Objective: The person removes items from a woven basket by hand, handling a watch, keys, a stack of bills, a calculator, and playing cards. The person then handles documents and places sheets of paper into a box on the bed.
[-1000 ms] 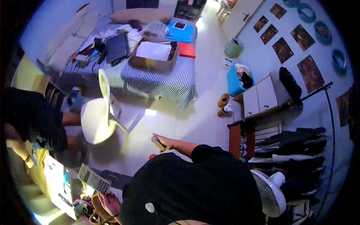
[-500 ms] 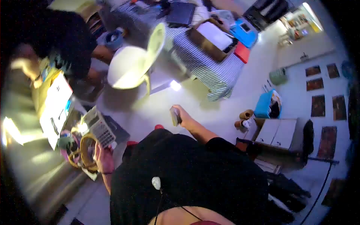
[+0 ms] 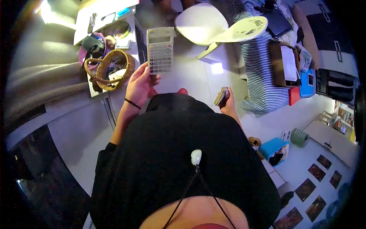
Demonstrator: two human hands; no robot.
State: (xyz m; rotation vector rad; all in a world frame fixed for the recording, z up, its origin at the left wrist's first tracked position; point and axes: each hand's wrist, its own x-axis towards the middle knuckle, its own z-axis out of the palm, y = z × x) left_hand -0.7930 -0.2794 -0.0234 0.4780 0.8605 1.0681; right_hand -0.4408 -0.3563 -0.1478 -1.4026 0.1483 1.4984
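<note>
My left hand (image 3: 137,87) grips the lower end of a light grey scientific calculator (image 3: 161,55) and holds it up, keys and display facing me. A dark band circles that wrist. In my right hand (image 3: 230,104), held lower and to the right, is a small thick stack of flat pieces (image 3: 221,97), yellowish at the edge; I cannot make out its kind. To the left of the calculator, a wicker basket (image 3: 130,71) with small items inside sits on a white table (image 3: 82,23).
A white chair (image 3: 200,23) stands ahead, beside a table with a striped cloth (image 3: 256,86). On that cloth are a brown box (image 3: 279,70), a blue case (image 3: 306,86) and a red item (image 3: 294,95). A blue bin (image 3: 273,148) is at right. Another person's legs show at the top.
The view has turned, shifting the room across the frame. My left hand has brought the calculator from beside the basket up in front of me. My right hand still holds the stack.
</note>
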